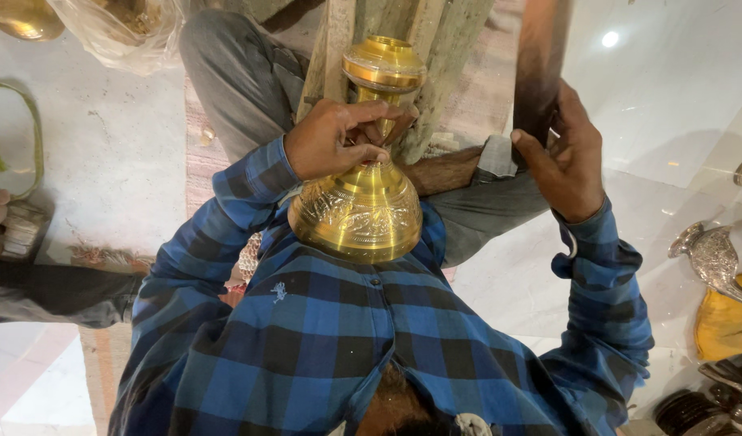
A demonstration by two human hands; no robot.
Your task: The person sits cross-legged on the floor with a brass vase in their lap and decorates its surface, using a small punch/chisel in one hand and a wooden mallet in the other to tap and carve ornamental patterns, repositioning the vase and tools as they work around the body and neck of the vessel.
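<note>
A shiny brass vase [363,210] with an engraved round belly and a narrow neck rests against my blue checked shirt, its flared mouth pointing away from me. My left hand [334,137] is closed around the vase's neck. My right hand [568,161] grips a long dark wooden bar [540,64] that stands up to the right of the vase, apart from it. My legs in grey trousers lie beyond the vase.
Rough wooden posts [435,48] stand just behind the vase. A silver bird-shaped piece [714,258] and a yellow object [726,323] lie at the right on the white floor. A plastic bag [117,32] and another brass item [24,16] sit at the top left.
</note>
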